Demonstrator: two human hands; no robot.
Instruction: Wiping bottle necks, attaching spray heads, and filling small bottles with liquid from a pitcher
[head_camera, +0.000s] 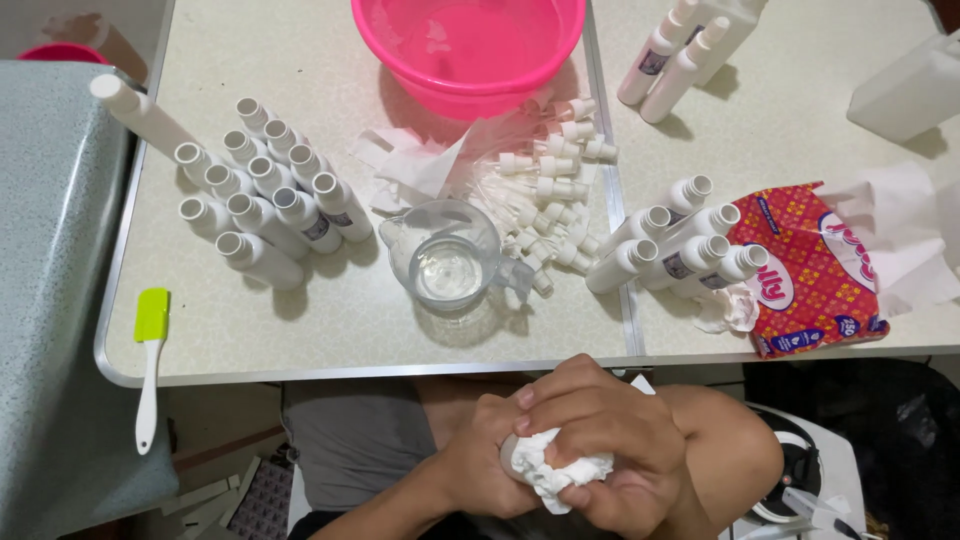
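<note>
Both hands are meeting low in front of the person's lap, just below the near edge of the tabletop (300, 340). The right hand (600, 440) is curling tightly over a crumpled white tissue (550, 478), fingers folded down and knuckles facing up, while the left hand (480, 455) is closing around a small white bottle (515, 455) that is mostly hidden inside the tissue and the grip; only a sliver of it is showing. The forearms are angling in from below, wrists bent toward each other. On the tabletop, a clear measuring jug (450, 260) holding clear liquid is standing near the near edge, between a cluster of open white bottles (265, 205) toward the left edge and another bottle group (675, 250) to its right. A pink basin (470, 45) is sitting at the far edge, with a pile of white spray caps (550, 190) below it.
</note>
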